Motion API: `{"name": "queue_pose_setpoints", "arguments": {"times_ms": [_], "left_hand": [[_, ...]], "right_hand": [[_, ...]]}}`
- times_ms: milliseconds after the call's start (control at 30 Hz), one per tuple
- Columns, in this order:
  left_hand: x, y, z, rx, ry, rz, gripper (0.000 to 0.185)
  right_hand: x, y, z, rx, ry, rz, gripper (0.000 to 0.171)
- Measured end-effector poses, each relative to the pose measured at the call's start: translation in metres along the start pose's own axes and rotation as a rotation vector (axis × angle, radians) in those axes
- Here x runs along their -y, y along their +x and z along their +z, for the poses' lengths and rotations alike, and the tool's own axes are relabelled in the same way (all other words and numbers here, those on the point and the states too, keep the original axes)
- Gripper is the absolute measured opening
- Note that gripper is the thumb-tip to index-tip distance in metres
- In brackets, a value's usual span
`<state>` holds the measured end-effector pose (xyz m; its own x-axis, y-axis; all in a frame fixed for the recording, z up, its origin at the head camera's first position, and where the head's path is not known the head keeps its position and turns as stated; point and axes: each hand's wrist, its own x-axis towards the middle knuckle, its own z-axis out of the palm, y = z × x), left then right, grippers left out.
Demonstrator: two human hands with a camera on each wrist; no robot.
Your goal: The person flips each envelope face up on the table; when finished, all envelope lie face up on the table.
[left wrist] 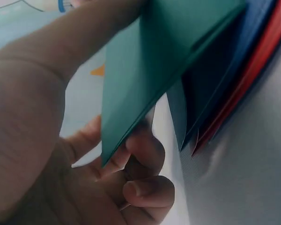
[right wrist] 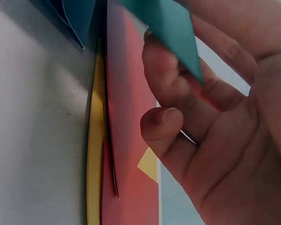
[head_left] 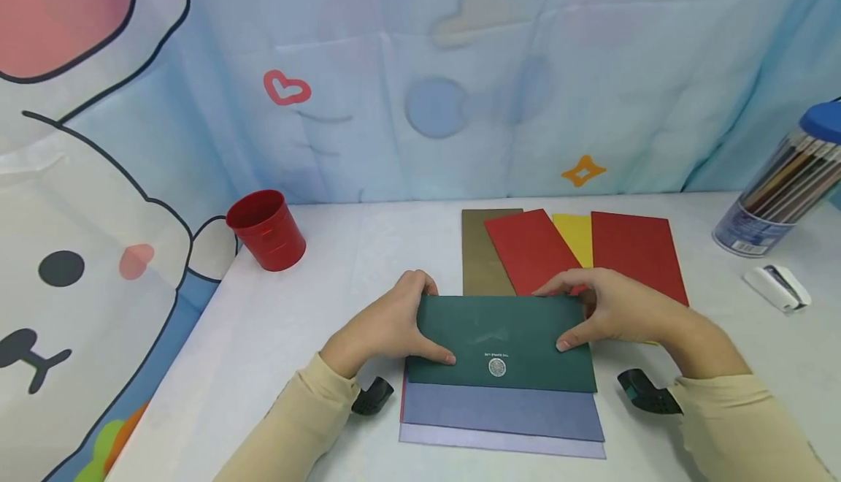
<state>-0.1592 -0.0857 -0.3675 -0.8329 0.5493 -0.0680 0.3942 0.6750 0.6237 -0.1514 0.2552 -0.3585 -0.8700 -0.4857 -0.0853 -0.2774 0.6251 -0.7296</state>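
Note:
A dark green folded card (head_left: 506, 329), bearing a round white emblem, is held by both hands above a stack. My left hand (head_left: 401, 325) grips its left end, thumb on top and fingers behind. At the right end, my right hand (head_left: 607, 307) holds it the same way. The left wrist view shows the green card (left wrist: 136, 79) with a doubled edge, raised from the stack. Under it lie a blue card (head_left: 502, 412) and a pale lavender card (head_left: 502, 447), with a red edge peeking out at left.
Behind are an olive card (head_left: 486, 255), a red card (head_left: 528, 248), a yellow card (head_left: 574, 234) and another red card (head_left: 637, 252), overlapping. A red cup (head_left: 267, 232) stands back left. At right are a tub of pencils (head_left: 775, 190) and a white stapler-like object (head_left: 777, 287).

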Motion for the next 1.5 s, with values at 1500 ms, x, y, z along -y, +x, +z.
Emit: {"name": "queue_pose_setpoints", "arguments": {"times_ms": [1500], "left_hand": [[0.0079,0.0046,0.0068,0.178,0.019,0.123,0.075]], "right_hand": [[-0.0056,0.0027,0.0017,0.065,-0.048,-0.018,0.032]]}}
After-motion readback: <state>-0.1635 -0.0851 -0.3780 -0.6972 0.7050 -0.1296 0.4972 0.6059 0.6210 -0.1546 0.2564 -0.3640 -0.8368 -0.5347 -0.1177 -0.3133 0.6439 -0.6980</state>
